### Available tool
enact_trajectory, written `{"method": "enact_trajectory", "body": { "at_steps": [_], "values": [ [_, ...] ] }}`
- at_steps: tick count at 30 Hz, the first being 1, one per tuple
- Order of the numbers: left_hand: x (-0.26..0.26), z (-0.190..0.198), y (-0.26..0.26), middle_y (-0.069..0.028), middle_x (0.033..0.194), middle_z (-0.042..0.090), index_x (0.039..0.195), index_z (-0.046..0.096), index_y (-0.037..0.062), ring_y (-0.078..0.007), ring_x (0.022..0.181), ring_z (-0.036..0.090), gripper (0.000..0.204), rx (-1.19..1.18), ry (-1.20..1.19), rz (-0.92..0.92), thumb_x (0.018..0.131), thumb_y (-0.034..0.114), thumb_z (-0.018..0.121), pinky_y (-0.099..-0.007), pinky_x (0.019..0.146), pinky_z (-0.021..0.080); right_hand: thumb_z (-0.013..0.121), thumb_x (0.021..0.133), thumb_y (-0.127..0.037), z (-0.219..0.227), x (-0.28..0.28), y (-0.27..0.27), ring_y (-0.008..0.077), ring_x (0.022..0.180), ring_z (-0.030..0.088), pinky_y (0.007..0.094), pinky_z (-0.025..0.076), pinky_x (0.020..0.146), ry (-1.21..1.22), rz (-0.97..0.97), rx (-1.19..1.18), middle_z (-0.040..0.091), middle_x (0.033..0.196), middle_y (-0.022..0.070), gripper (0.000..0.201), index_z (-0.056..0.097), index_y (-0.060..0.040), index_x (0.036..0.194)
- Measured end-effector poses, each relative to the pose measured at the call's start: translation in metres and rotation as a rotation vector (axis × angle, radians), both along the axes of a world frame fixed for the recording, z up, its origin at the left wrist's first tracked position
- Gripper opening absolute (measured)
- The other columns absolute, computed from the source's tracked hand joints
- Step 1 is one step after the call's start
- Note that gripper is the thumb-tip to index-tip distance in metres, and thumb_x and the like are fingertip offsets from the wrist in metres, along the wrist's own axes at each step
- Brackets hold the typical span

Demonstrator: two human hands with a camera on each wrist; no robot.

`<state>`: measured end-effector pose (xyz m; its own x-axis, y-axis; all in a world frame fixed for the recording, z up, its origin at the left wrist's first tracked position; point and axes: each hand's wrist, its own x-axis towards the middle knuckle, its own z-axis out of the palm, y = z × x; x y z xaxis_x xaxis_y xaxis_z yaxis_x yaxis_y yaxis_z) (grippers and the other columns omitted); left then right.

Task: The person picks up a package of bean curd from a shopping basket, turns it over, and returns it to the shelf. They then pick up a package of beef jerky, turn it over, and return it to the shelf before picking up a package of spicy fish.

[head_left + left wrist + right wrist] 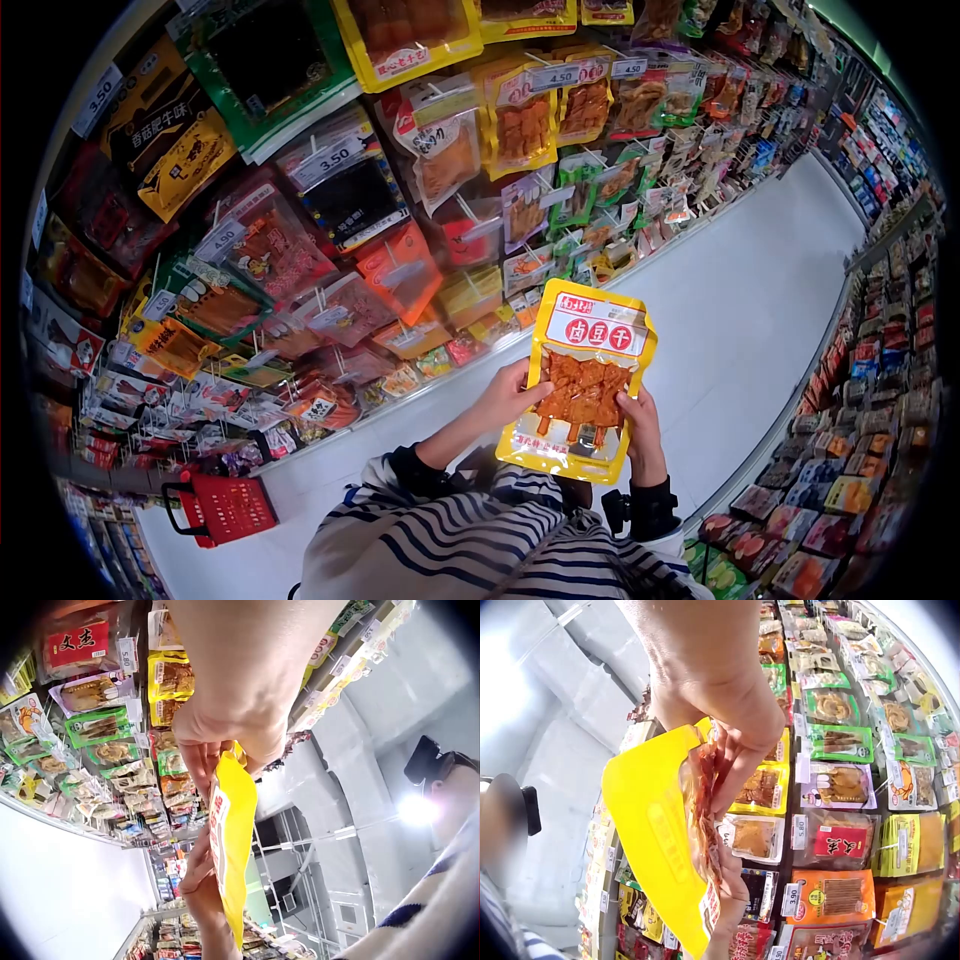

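Observation:
A yellow-edged snack packet (583,385) of reddish-brown dried tofu skewers, with a clear window, is held upright between both hands in front of the striped top. On its left edge, the left hand (508,397) pinches it, thumb over the front. The right hand (643,428) grips the opposite edge, its thumb also on the front. In the left wrist view the packet (236,847) shows nearly edge-on below the left hand (232,727). The right wrist view shows the packet's plain yellow side (656,832), with the right hand's (731,712) fingers behind the windowed side.
Racks of hanging snack packets with price tags (333,157) line the left and far side. A red shopping basket (235,508) stands on the pale floor (690,375) at lower left. More shelves of packaged goods (835,470) run along the right.

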<state>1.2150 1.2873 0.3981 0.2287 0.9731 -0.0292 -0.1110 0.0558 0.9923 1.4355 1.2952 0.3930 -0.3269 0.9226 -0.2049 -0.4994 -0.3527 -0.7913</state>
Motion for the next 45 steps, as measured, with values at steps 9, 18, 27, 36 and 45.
{"method": "enact_trajectory", "body": {
  "at_steps": [9, 18, 27, 36, 45],
  "values": [
    [0.111, -0.011, 0.109, -0.0037, 0.09, 0.054, 0.101, 0.047, -0.0019, -0.0079, 0.081, 0.05, 0.025, -0.052, -0.056, 0.107, 0.08, 0.009, 0.054, -0.0244, 0.072, 0.043, 0.053, 0.079, -0.009, -0.009, 0.109, 0.14, 0.0161, 0.097, 0.051, 0.0277, 0.042, 0.082, -0.02, 0.145, -0.012, 0.051, 0.108, 0.0098, 0.041, 0.039, 0.0017, 0.116],
    [0.2, -0.011, 0.189, -0.0018, 0.09, 0.051, 0.104, 0.046, -0.0007, -0.0063, 0.08, 0.048, 0.025, -0.092, -0.01, 0.176, 0.082, 0.008, 0.052, -0.0208, 0.069, 0.041, 0.053, 0.078, -0.006, -0.017, 0.193, 0.245, 0.016, 0.094, 0.052, 0.0277, 0.043, 0.081, -0.069, 0.237, -0.069, 0.052, 0.106, 0.0099, 0.038, 0.04, 0.0017, 0.114],
    [0.197, -0.017, 0.223, -0.002, 0.091, 0.053, 0.105, 0.048, -0.0002, -0.007, 0.082, 0.05, 0.025, -0.155, 0.056, 0.326, 0.082, 0.008, 0.05, -0.0222, 0.072, 0.043, 0.053, 0.079, -0.006, -0.034, 0.176, 0.309, 0.0135, 0.097, 0.05, 0.026, 0.04, 0.083, -0.05, 0.368, -0.047, 0.051, 0.108, 0.008, 0.04, 0.039, 0.0017, 0.115],
    [0.122, -0.019, 0.301, -0.0063, 0.091, 0.056, 0.109, 0.044, -0.0005, -0.0119, 0.084, 0.054, 0.024, 0.14, 0.034, 0.509, 0.085, 0.006, 0.041, -0.0237, 0.072, 0.044, 0.053, 0.079, -0.007, -0.02, 0.147, 0.401, 0.0155, 0.096, 0.051, 0.0272, 0.04, 0.083, 0.03, 0.308, 0.055, 0.052, 0.107, 0.0081, 0.038, 0.04, 0.0002, 0.113],
    [0.055, 0.037, 0.391, -0.0102, 0.108, 0.051, 0.108, 0.045, 0.0006, -0.0149, 0.1, 0.048, 0.027, 0.378, 0.07, 0.874, 0.083, 0.01, 0.045, -0.0251, 0.084, 0.038, 0.056, 0.078, -0.009, 0.001, 0.116, 0.481, 0.0156, 0.094, 0.051, 0.0279, 0.04, 0.083, -0.044, 0.245, 0.172, 0.053, 0.105, 0.0075, 0.041, 0.04, -0.0004, 0.114]
  ]
}}
